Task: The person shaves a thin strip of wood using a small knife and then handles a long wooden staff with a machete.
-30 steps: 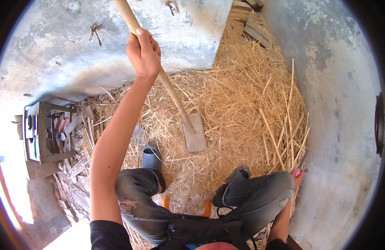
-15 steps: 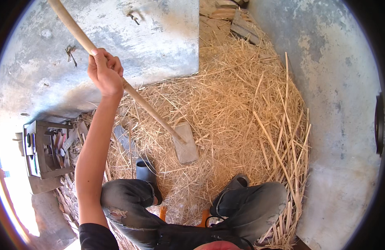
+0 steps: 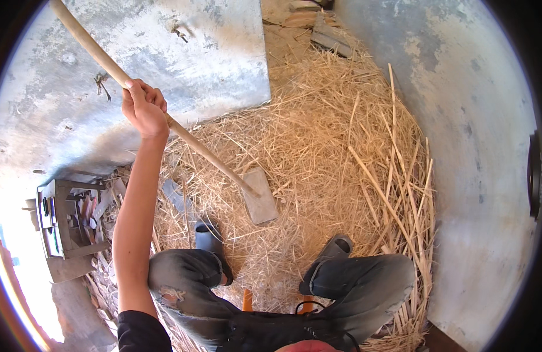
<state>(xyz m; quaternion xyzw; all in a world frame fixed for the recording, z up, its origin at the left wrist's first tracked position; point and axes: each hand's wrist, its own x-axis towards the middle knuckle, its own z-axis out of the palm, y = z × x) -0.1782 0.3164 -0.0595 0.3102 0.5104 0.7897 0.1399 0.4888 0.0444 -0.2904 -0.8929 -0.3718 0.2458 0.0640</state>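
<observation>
Clenching left hand [image 3: 143, 108] grip fully around wooden hoe handle [image 3: 183, 138], blade [image 3: 260, 204] on straw [image 3: 329, 152]

we see the straw pile [image 3: 318, 146] at centre, the hoe blade [image 3: 260, 204] on it, a metal crate [image 3: 65, 220] at left.

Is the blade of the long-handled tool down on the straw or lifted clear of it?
Down: the flat blade lies on the straw, handle slanting up to the left hand.

Hoe [image 3: 165, 120] seemingly farther left
</observation>
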